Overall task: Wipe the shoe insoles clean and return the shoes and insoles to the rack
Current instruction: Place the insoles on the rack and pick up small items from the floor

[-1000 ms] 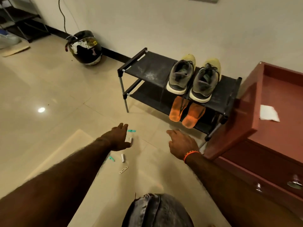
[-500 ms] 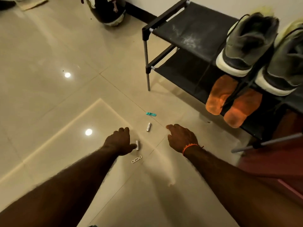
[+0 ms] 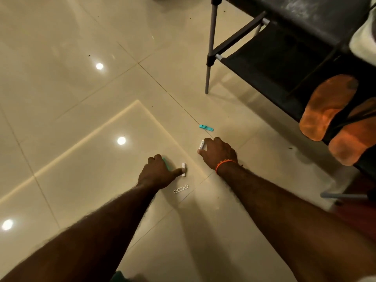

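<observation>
Two orange insoles (image 3: pixel 327 106) (image 3: pixel 355 139) lie side by side on the lower shelf of the black shoe rack (image 3: pixel 272 64) at the right. A pale shoe sole (image 3: pixel 364 43) shows at the top right edge, on the upper shelf. My right hand (image 3: pixel 220 154), with an orange wristband, is down at the floor and pinches a small white cylinder (image 3: pixel 201 144). My left hand (image 3: pixel 157 171) is curled over a teal piece (image 3: pixel 166 163) on the tiles, its thumb tip touching a second white cylinder (image 3: pixel 183 169).
A teal clip (image 3: pixel 206 127) lies on the glossy beige tiles just beyond my right hand. A white clip (image 3: pixel 180 189) lies just behind my left thumb. The rack's grey leg (image 3: pixel 209 58) stands ahead. A grey bar (image 3: pixel 343 195) lies at the right.
My head has dropped closer to the floor. The right hand reached forward and took hold of the white cylinder. The left hand closed over the teal piece.
</observation>
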